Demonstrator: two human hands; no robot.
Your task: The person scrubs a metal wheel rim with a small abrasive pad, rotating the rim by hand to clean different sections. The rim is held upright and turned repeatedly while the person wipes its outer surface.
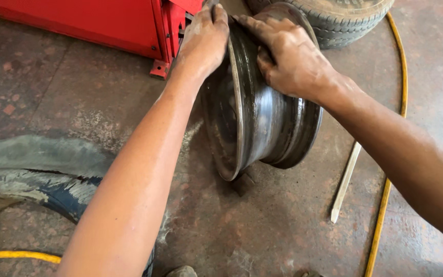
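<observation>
A: What were the hands doing?

B: Both held a bare steel wheel rim [262, 123], dark and greasy, which stood upright on its edge on the stained concrete floor [262, 225]. The left hand [204, 38] was curled over the top of the rim's near flange, fingers wrapped around the edge. The right hand [288, 56] lay across the top of the rim's barrel, fingers spread and pressed on the metal.

A: What lay around it?

B: A red machine base [103, 23] stood just behind the rim, to the left. A tyre [342, 18] lay behind it at the top. A yellow hose [393, 154] ran down the floor on the right, with a flat pale bar [345, 182] between it and the rim. At lower left lay a worn tyre [37, 179], partly under the left forearm, and another stretch of yellow hose [16, 255].
</observation>
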